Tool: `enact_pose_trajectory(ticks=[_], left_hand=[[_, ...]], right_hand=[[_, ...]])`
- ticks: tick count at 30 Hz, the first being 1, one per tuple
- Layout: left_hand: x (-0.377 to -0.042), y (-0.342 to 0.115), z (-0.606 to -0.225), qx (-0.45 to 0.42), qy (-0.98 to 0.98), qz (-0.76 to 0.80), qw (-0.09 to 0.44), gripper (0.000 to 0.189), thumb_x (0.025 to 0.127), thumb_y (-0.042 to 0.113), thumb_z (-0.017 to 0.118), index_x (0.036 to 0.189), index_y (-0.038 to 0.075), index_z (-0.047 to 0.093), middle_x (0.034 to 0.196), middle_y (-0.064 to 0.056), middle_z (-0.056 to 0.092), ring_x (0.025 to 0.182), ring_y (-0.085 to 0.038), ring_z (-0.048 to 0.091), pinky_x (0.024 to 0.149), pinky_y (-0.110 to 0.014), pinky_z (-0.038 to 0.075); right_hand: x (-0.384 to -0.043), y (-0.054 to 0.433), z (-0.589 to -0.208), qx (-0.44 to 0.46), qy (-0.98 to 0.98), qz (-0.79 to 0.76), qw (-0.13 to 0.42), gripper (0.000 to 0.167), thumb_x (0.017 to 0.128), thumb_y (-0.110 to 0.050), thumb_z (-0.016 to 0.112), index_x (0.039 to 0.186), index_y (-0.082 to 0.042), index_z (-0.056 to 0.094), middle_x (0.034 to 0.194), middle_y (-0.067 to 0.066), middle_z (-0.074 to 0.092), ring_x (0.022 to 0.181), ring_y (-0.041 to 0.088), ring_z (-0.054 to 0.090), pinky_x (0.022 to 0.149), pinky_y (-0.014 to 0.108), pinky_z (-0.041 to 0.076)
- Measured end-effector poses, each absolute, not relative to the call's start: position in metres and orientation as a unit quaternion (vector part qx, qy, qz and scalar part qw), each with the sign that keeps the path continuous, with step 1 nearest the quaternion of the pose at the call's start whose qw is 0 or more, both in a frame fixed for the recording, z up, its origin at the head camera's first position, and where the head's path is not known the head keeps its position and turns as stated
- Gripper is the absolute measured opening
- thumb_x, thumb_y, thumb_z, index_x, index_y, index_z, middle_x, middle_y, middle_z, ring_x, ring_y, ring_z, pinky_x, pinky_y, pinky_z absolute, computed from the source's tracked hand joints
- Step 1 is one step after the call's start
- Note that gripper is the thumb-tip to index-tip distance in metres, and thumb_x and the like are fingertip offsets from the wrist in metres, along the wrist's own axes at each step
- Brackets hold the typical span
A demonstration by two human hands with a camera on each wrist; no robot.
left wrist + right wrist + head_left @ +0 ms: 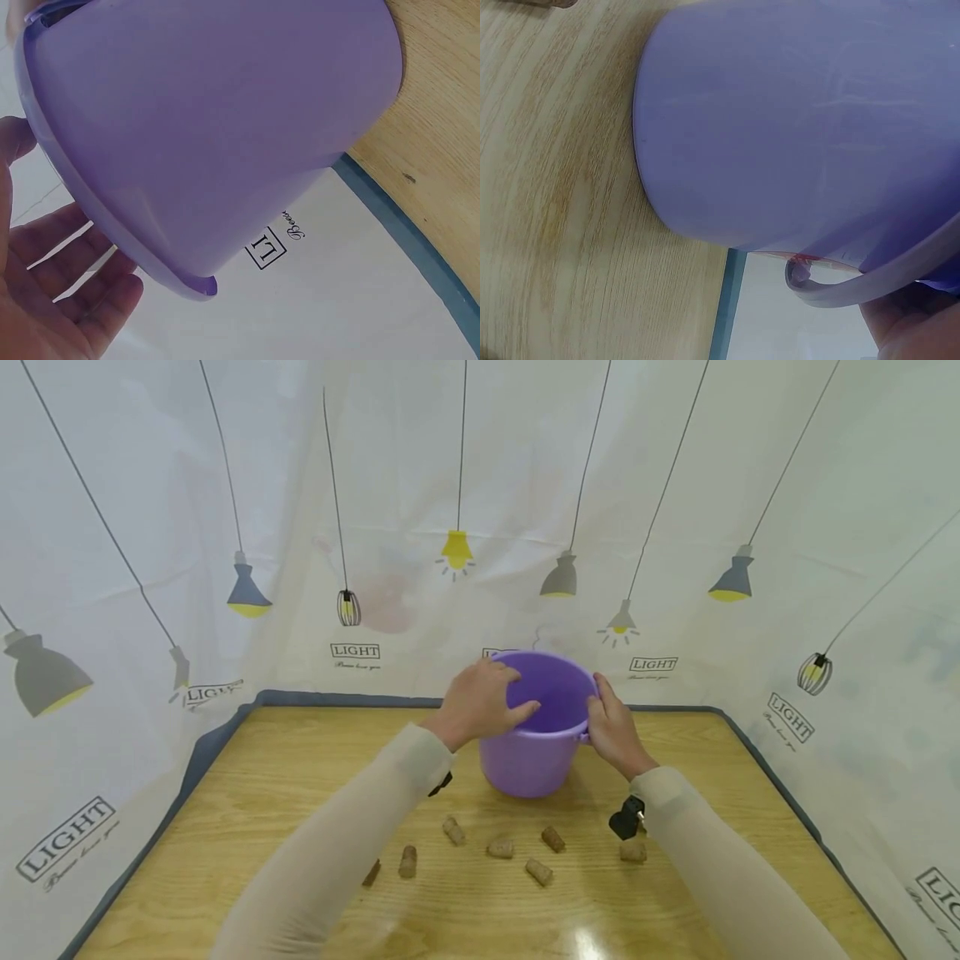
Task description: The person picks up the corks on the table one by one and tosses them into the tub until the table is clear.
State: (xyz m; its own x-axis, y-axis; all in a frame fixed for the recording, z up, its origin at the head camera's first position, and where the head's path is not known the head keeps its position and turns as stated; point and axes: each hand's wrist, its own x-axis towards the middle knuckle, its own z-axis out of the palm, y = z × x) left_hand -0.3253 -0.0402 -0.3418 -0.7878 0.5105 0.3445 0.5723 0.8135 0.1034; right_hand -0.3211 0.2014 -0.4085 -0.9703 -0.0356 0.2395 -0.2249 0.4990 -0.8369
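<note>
A purple plastic bucket (pixel 528 768) stands on the wooden table, its mouth facing up. At its right side my right hand (pixel 617 727) grips the rim, with fingers outside and thumb at the edge. The right wrist view shows that hand (pixel 922 330) partly hidden behind the curved lip of the bucket (pixel 780 127). My left hand (pixel 480 697) is over the left part of the rim, thumb and fingers spread. Seen from the left wrist, the left hand (pixel 52 300) has loosely bent fingers beside the rim of the bucket (pixel 187 135), not closed round it.
Several corks lie scattered in front of the bucket, among them a cork (pixel 500 847) near the middle and a cork (pixel 633 852) by the right sleeve. The wooden table (pixel 262 777) has a blue-grey edge. Behind it hangs a white cloth (pixel 405 627) printed with lamps.
</note>
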Motion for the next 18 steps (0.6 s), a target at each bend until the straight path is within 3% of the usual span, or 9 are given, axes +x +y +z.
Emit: enact_pose_trajectory(ticks=[18], left_hand=[[-0.311, -0.062, -0.336, -0.315, -0.919, -0.11, 0.21, 0.05, 0.094, 0.048, 0.07, 0.121, 0.006, 0.073, 0.118, -0.008, 0.073, 0.111, -0.027, 0.064, 0.095, -0.039, 0.056]], right_hand=[[-0.321, 0.202, -0.408, 0.076, -0.858, 0.5, 0.09, 0.06, 0.11, -0.026, 0.028, 0.165, -0.008, 0.013, 0.104, 0.027, 0.059, 0.067, 0.014, 0.06, 0.063, 0.027, 0.056]])
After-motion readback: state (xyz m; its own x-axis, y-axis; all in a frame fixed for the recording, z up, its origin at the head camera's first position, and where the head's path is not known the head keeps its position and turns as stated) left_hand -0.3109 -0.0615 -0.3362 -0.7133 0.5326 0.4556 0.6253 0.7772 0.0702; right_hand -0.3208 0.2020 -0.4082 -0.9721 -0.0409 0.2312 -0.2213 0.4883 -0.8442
